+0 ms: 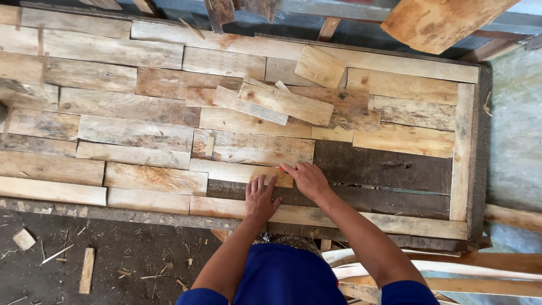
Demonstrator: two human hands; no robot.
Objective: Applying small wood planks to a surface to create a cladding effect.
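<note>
Panelwork first: I see a big framed board [473,141] paved with short wooden slats, with a dark bare gap [384,165] left at its lower right. Loose offcuts [285,101] sit on top, well apart from me. Just left of that gap lies a pale slat [240,172], its long axis running left to right. My right hand [306,178] rests flat on its right end, fingers spread, clasping nothing. My left hand [259,199] lies open-palmed just below it, touching the slat's lower edge.
</note>
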